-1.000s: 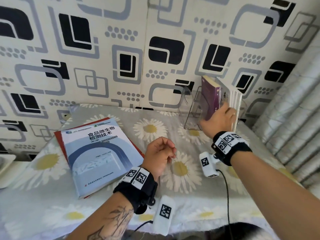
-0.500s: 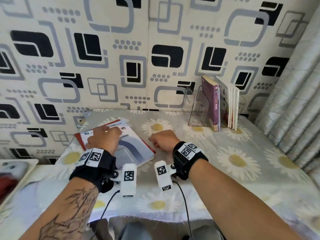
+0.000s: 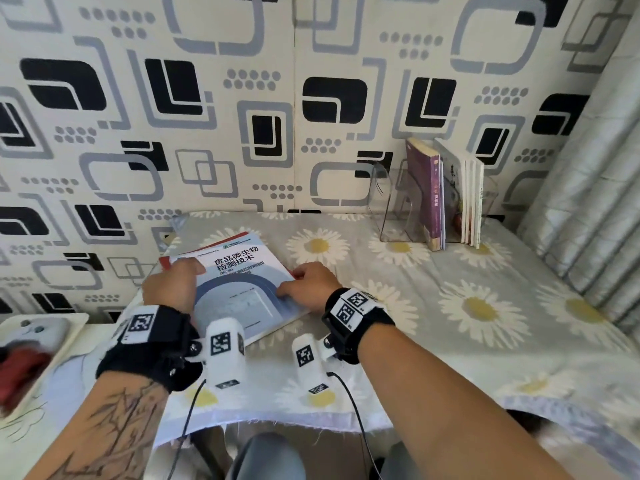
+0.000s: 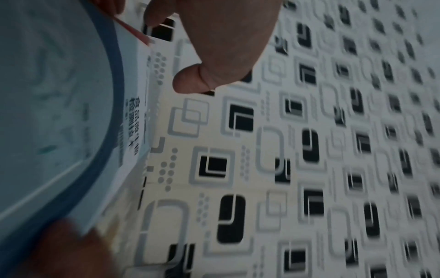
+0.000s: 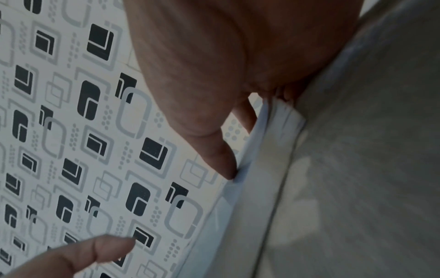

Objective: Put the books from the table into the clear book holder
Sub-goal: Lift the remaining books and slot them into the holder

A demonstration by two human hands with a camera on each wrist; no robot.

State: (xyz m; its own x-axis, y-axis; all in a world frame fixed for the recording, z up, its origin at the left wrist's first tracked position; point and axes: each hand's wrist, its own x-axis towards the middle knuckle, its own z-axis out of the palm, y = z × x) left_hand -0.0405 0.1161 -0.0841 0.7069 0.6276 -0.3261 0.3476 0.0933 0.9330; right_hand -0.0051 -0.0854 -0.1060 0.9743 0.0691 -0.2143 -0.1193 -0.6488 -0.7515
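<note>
Book (image 3: 239, 289) lies flat on table (image 3: 450, 341), atop red one, holder (image 3: 398, 209) well apart. Left hand (image 3: 169, 289) grips left edge, right hand (image 3: 308, 285) pinches right edge. Likely light, floppy softcover; take by both edges.

Worktop (image 3: 485, 341): covered with my grey daisy-print cloth (image 3: 398, 303). On it, left: a red book (image 3: 165, 263) lying flat, mostly hidden under the blue-and-white book (image 3: 242, 292). Far right, near the wall: the clear book holder (image 3: 394, 216), upright, with a purple book (image 3: 424, 192) and thin white books (image 3: 471, 202) standing in it.
</note>
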